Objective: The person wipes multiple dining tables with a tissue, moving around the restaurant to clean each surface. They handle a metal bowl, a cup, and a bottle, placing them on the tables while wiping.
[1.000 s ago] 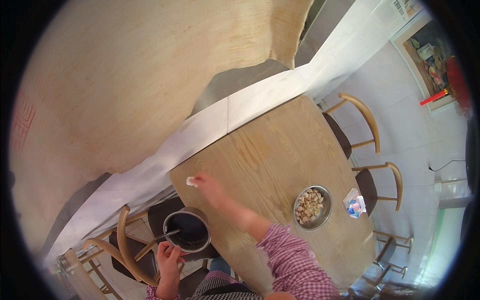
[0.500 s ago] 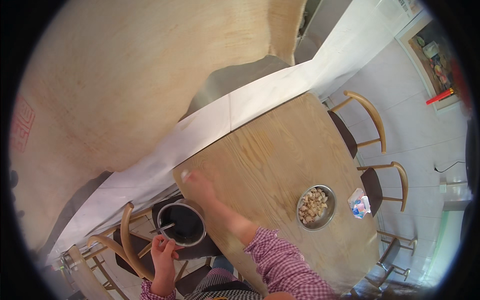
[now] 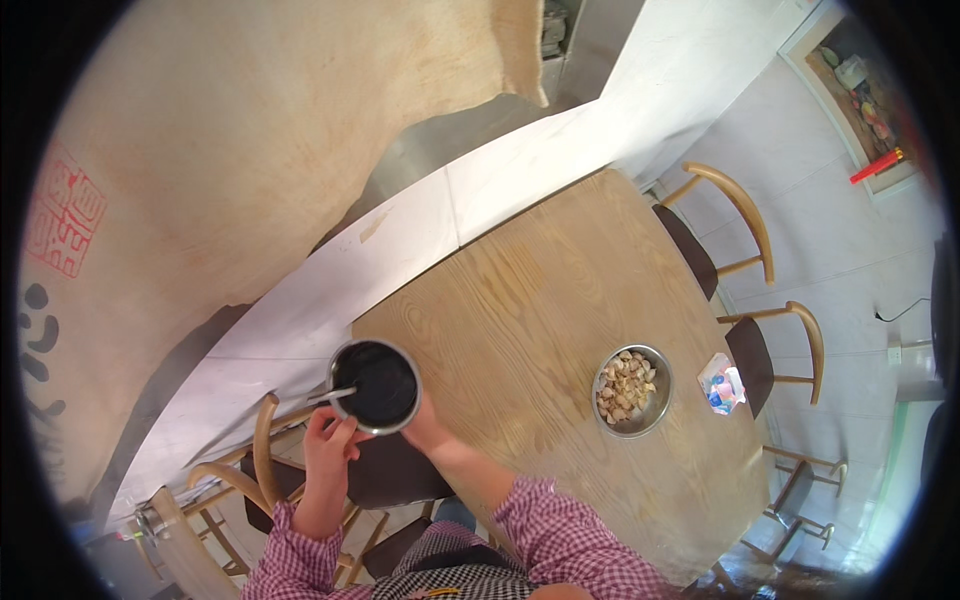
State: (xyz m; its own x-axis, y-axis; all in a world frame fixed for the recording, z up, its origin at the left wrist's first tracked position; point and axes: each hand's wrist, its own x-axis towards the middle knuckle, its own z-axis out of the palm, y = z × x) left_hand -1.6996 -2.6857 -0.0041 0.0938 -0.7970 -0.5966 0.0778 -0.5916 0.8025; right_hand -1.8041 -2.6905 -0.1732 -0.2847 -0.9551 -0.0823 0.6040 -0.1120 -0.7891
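A round metal bowl (image 3: 419,377) with dark contents is held up over the left edge of the table, beside a chair. My left hand (image 3: 326,448) is closed on its near left rim, the fingers bunched by the handle of a metal spoon (image 3: 341,393). The spoon leans over the rim with its lower end in the dark contents. Against the bowl's right side, my right hand (image 3: 427,428) grips it, its fingers mostly hidden behind the bowl. To the right on the table stands a second metal bowl (image 3: 655,409), partly filled with pale garlic cloves (image 3: 624,386).
The wooden table (image 3: 520,320) meets a white wall ledge (image 3: 400,235) along its far side. A colourful packet (image 3: 721,384) lies near its right edge. Chairs stand at the right (image 3: 745,355) and at the lower left (image 3: 265,455). A large beige hanging (image 3: 250,130) fills the upper left.
My right hand has drawn back from the table's far left corner to the bowl's right side. The white thing at its fingertips no longer shows. The bowl sits slightly higher and further right.
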